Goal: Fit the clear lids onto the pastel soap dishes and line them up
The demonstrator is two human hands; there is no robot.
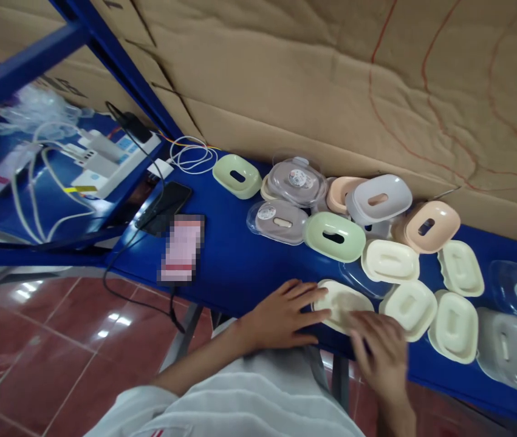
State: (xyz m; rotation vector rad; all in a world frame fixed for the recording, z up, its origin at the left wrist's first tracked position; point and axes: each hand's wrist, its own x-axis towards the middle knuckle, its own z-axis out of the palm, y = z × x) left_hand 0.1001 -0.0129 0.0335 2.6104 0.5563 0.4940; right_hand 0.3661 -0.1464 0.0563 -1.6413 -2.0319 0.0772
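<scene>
A cream plastic soap dish (338,297) with an oval hollow lies at the front edge of the blue table. My left hand (285,315) is stretched flat, fingers spread, its fingertips resting on the dish's left end. Over the right end hangs my right hand (381,352), bent and smeared by motion; whether it grips anything is hidden. Beside them are more cream dishes, one (408,309) just to the right and another (390,261) behind. Partly under these lies a clear lid (362,279). A green slotted dish (335,237) stands farther back.
Grey lidded dishes (297,181), peach dishes (432,226) and a lilac dish (381,198) crowd the back. A grey dish under a clear lid (513,352) sits far right. Left are a lit phone (181,249), a dark phone (164,209), cables and a power strip (121,164).
</scene>
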